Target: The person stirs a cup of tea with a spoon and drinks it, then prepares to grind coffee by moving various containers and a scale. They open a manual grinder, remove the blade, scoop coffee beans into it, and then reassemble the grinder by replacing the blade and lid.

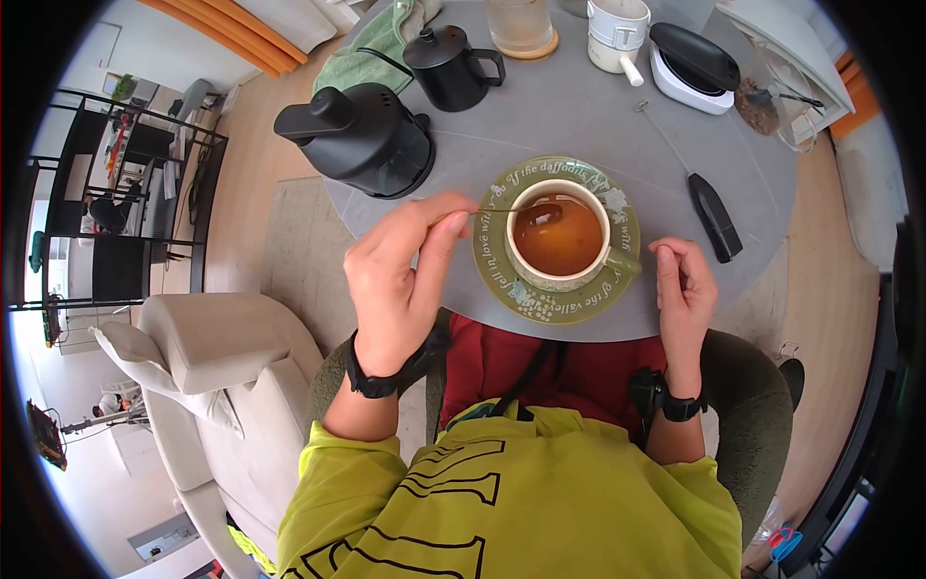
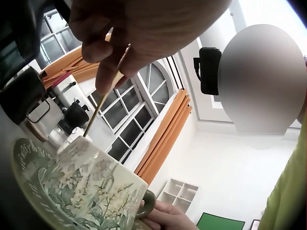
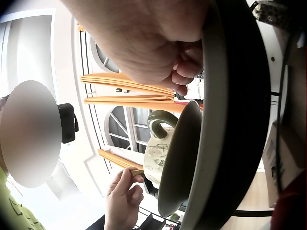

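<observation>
My left hand [image 1: 400, 280] pinches the thin handle of a spoon [image 1: 497, 210] whose bowl is in the brown liquid of a floral cup [image 1: 559, 283]. The cup stands on a green lettered saucer [image 1: 497, 265], its green handle [image 1: 622, 261] toward my right hand. In the left wrist view, the spoon handle [image 2: 96, 112] slants down behind the rim of the cup [image 2: 96, 182]. My right hand [image 1: 685, 299], fingers loosely curled, rests at the table edge beside the saucer and holds nothing. The right wrist view shows the cup [image 3: 156, 155] and the saucer's underside [image 3: 180, 167].
Left of the saucer stand a black kettle [image 1: 371, 140] and a black pot [image 1: 449, 72] by a green cloth [image 1: 376, 53]. A glass [image 1: 521, 27], a white cup [image 1: 617, 34] and a scale [image 1: 690, 72] line the back. A black frother [image 1: 714, 217] lies at the right.
</observation>
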Demonstrator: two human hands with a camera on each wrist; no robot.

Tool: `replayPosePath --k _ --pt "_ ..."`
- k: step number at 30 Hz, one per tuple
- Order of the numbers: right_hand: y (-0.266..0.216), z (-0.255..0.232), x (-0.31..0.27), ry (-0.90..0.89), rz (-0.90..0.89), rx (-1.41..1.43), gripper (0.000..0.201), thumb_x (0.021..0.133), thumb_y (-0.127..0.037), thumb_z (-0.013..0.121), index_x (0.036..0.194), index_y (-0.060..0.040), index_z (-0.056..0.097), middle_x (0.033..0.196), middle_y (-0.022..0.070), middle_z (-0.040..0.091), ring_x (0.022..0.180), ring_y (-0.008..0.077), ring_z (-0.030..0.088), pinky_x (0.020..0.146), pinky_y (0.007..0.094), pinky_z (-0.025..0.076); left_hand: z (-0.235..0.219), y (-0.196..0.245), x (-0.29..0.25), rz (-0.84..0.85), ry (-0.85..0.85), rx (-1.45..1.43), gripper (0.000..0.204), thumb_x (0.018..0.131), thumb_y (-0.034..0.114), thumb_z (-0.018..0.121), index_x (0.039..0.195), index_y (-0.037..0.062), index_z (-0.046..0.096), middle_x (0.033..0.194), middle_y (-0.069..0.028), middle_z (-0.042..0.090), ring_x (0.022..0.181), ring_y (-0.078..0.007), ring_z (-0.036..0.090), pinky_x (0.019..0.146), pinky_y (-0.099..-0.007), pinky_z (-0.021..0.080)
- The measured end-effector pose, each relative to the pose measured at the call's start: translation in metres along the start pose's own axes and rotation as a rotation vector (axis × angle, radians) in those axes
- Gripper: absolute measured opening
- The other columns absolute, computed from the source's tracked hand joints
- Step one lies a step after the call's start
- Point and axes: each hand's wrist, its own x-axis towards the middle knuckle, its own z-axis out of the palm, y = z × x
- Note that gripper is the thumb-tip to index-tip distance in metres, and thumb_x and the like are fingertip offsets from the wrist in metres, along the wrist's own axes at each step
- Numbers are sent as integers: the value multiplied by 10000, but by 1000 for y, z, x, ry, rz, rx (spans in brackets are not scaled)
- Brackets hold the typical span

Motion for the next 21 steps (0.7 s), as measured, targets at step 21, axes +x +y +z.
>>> replayPosePath --k 21 --pt "2 0 0 13 4 -5 75 943 -65 588 923 -8 632 708 -43 529 621 28 397 552 198 310 11 0 0 -47 -24 -40 112 892 13 621 975 1 695 780 -80 678 667 -135 637 600 -240 479"
